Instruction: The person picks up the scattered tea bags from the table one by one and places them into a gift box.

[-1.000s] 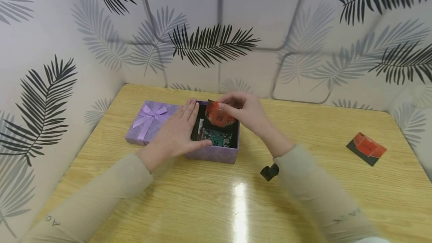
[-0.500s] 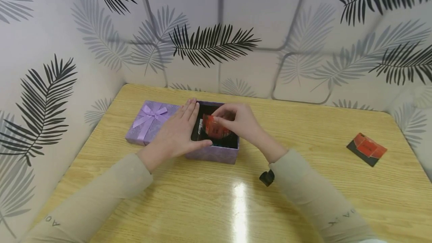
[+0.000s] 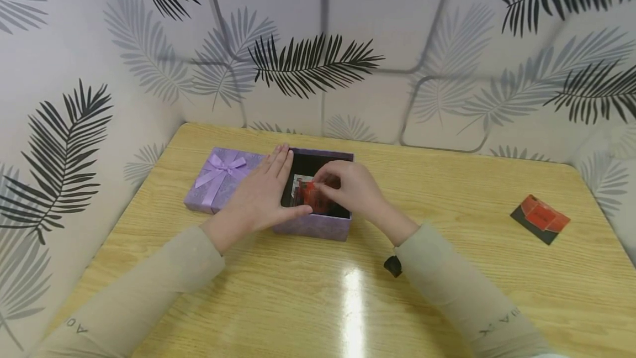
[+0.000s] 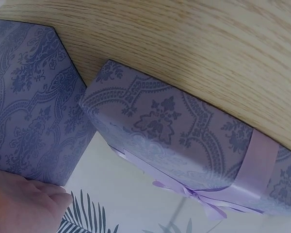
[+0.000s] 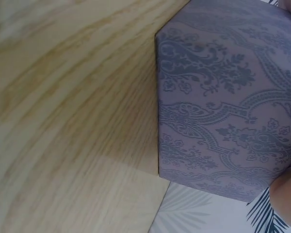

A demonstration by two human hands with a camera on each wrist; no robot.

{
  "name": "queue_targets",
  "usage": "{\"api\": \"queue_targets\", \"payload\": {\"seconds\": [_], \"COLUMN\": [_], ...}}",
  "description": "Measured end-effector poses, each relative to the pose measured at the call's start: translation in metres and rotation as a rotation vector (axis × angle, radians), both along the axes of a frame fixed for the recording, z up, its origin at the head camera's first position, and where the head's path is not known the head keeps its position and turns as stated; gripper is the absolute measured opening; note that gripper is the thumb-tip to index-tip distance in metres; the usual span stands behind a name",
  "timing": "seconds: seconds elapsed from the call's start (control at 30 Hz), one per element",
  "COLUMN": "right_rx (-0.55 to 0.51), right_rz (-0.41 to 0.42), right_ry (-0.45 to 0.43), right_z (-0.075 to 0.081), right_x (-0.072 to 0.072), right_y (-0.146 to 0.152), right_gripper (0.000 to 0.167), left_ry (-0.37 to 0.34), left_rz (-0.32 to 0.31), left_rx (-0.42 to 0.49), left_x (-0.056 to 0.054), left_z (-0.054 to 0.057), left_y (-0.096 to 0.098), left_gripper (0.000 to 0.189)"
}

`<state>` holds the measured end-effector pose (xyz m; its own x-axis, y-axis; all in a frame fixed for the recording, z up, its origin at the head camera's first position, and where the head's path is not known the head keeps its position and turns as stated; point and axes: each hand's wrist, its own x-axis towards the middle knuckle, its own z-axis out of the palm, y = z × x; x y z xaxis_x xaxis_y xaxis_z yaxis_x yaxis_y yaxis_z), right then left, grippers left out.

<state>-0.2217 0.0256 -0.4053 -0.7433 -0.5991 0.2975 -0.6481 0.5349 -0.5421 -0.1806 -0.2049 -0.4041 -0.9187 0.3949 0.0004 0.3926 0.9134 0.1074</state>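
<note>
An uncovered purple box (image 3: 312, 228) with a black interior stands on the table. My left hand (image 3: 260, 189) rests along its left rim, fingers straight and thumb pointing across the front. With curled fingers, my right hand (image 3: 354, 188) pinches a small red packet (image 3: 311, 195) low inside the box. A white patterned piece (image 3: 297, 182) shows at the box's left inner side; the rest of the contents is hidden by the hands. Both wrist views show the outer walls of the box, with its patterned side (image 5: 218, 111) filling much of the right wrist view.
Left of the box lies its purple lid (image 3: 208, 187) with a ribbon bow, partly behind the left hand. A red and black packet (image 3: 540, 219) lies far right on the wooden table (image 3: 447, 192). A leaf-patterned wall (image 3: 372, 98) rises behind.
My right hand has lowered the red packet from above the box's rear down into it, moving toward the front and covering the green patterned piece. My left hand has stayed still.
</note>
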Motion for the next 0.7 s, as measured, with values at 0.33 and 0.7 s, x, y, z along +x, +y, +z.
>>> {"api": "queue_targets", "payload": {"seconds": [0.33,0.7], "right_rx": [0.020,-0.155], "right_rz": [0.016,0.047], "right_ry": [0.000,-0.087], "right_z": [0.004,0.004], "right_x": [0.001,-0.002], "right_y": [0.001,0.013], "right_gripper": [0.012,0.016], "left_ry": [-0.001,0.003], "left_rz": [0.005,0.003], "left_rx": [0.001,0.016], "left_x": [-0.001,0.000], "left_z": [0.001,0.000], "left_y": [0.000,0.001], "left_gripper": [0.125,0.126]}}
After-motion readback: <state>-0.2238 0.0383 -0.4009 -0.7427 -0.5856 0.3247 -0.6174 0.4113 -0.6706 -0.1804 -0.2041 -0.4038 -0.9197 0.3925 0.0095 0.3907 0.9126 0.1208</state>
